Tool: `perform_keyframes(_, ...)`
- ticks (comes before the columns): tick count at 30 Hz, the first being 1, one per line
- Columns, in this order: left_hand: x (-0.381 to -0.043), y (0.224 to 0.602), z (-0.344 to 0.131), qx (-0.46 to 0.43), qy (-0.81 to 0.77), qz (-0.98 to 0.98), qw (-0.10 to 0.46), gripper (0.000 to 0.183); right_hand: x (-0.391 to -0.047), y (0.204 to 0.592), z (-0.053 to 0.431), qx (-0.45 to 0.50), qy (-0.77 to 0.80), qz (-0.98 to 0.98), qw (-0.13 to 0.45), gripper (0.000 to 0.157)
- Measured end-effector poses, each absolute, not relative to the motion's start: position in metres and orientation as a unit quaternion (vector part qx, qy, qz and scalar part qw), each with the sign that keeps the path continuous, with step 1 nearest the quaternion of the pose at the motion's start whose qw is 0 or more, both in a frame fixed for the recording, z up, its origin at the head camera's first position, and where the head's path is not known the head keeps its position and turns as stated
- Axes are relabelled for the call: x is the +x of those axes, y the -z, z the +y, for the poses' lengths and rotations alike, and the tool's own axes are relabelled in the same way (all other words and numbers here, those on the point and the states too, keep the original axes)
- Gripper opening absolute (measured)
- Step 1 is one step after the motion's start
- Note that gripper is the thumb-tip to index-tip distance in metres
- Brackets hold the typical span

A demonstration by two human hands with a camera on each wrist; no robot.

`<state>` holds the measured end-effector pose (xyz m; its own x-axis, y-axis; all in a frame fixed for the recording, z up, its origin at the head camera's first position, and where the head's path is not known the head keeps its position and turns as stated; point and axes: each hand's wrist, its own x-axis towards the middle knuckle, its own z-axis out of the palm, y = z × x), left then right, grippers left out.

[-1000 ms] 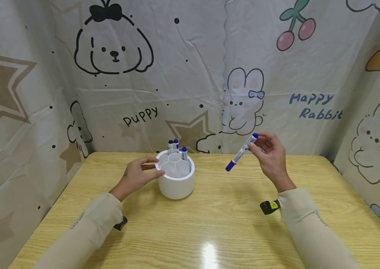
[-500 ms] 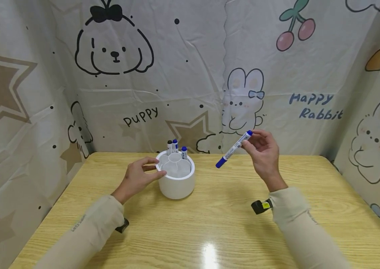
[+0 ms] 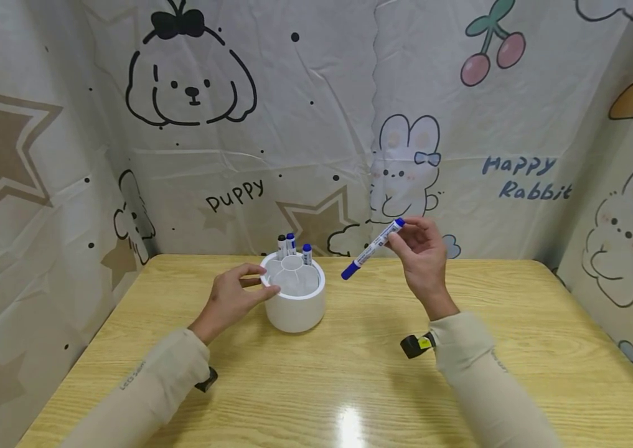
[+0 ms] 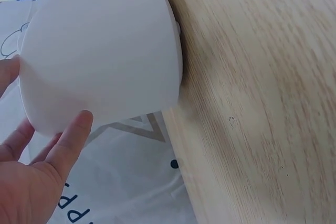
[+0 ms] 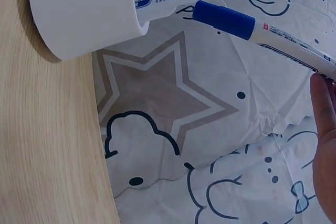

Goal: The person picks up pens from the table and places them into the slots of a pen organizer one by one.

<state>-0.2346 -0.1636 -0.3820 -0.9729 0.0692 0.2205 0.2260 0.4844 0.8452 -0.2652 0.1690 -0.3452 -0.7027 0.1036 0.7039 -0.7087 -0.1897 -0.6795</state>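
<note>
A round white pen holder (image 3: 295,313) stands on the table, its inside split into compartments around a small central ring. Thumb and fingers of my left hand (image 3: 234,292) hold it by the rim and side on its left; in the left wrist view the fingertips (image 4: 81,121) lie on the white wall. Several capped markers (image 3: 307,254) stand at the back of the holder, one with a black cap and others with blue ends. Right of the holder, my right hand (image 3: 425,261) pinches a white marker (image 3: 372,250) near its upper end; its blue cap slants down toward the holder.
The wood-grain table (image 3: 350,373) reaches back to a printed cloth (image 3: 316,143) that hangs behind and along both sides. Each wrist wears a small black camera, the right one (image 3: 416,346) hanging below the sleeve.
My right hand has moved left with the marker, bringing it closer to the pen holder. The left hand stays at the holder's rim, almost unmoved.
</note>
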Motion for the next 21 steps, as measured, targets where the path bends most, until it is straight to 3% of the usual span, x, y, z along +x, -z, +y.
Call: perform_keyframes(21, -0.230, 0.382, -0.163, -0.080, 0.498, -0.859, 0.084, 0.045, -0.265, 0.360, 0.132, 0.264, -0.731, -0.575, 0.256, 0.028)
